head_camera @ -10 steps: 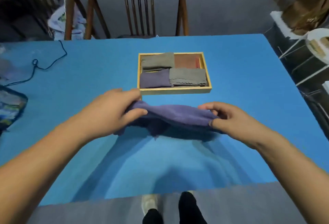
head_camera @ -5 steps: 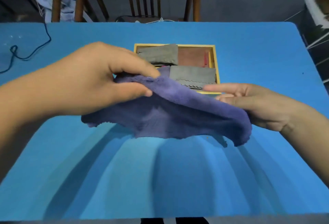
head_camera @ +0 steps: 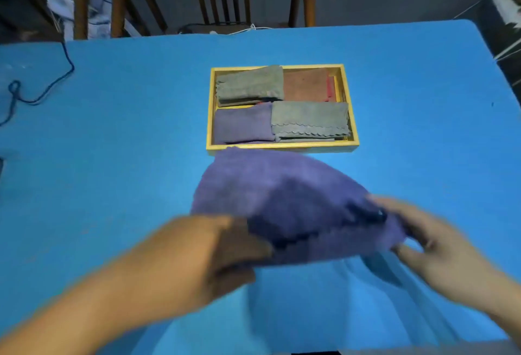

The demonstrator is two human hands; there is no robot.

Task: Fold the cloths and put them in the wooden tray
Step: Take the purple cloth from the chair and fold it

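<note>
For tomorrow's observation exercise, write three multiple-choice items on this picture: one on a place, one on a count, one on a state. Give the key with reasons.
1. Where does the wooden tray stand?
A. On the blue table, beyond the hands
B. On a chair
C. On the floor

2. How many folded grey cloths lie in the tray?
A. None
B. Two
C. Five

3. What is the state of the purple cloth nearest the camera?
A. Folded in the tray
B. Held by both hands
C. Lying untouched

Key: 1 A, the tray rests on the table; 2 B, one grey cloth far left, another near right; 3 B, left hand and right hand grip its ends.
</note>
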